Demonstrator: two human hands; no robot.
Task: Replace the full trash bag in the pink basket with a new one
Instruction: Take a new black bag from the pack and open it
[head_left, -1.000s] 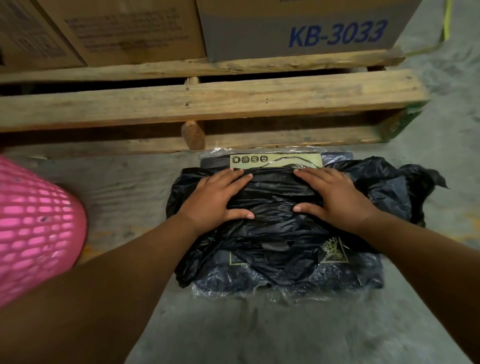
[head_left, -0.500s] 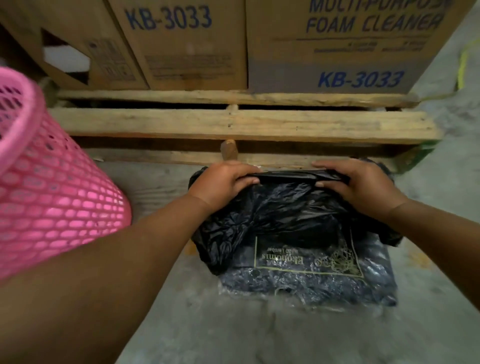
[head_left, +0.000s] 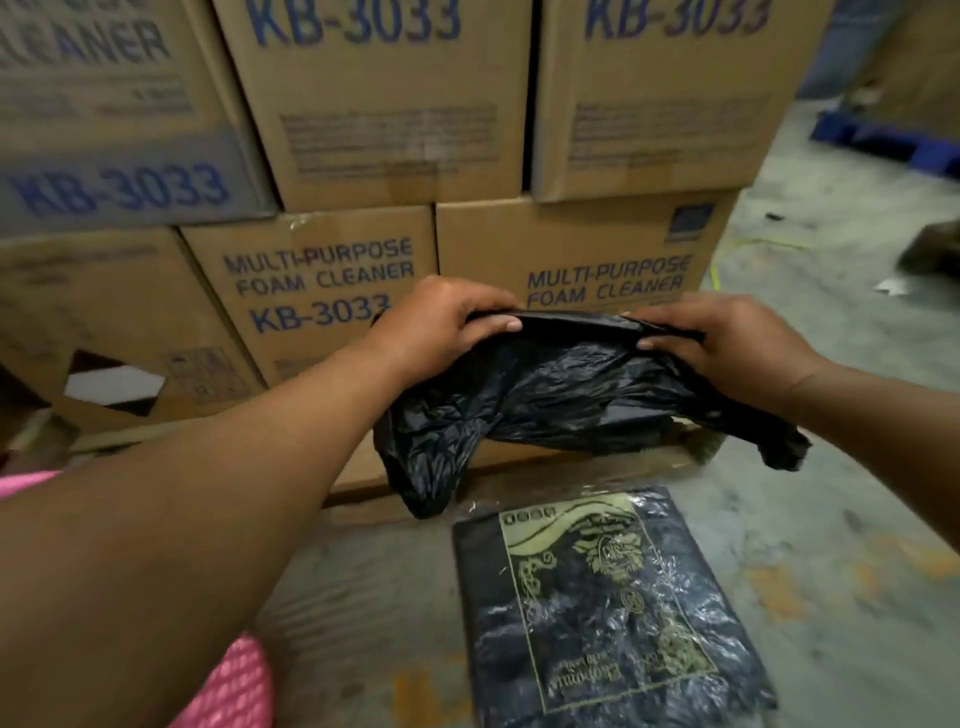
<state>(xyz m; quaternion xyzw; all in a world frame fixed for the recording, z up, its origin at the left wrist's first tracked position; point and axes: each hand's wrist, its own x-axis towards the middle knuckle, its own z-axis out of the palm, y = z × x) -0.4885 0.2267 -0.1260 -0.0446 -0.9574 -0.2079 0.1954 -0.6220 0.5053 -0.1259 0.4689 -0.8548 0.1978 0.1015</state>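
Note:
A crumpled black trash bag (head_left: 561, 395) hangs in the air in front of the stacked cartons. My left hand (head_left: 447, 325) grips its top edge on the left, and my right hand (head_left: 727, 345) grips the same edge on the right. Below it on the concrete floor lies the clear pack of black bags (head_left: 608, 608) with gold print. The pink mesh basket (head_left: 234, 686) shows only as a strip under my left forearm at the bottom left.
Stacked cardboard cartons (head_left: 374, 104) marked KB-3033 fill the space straight ahead on a wooden pallet (head_left: 363, 483). Grey concrete floor (head_left: 831, 519) stretches to the right, with a blue object (head_left: 883, 140) and scraps far right.
Both hands went from pressing flat on the bag over the pack to gripping its far edge and lifting it clear. The view tilted up, and the pack stays on the floor.

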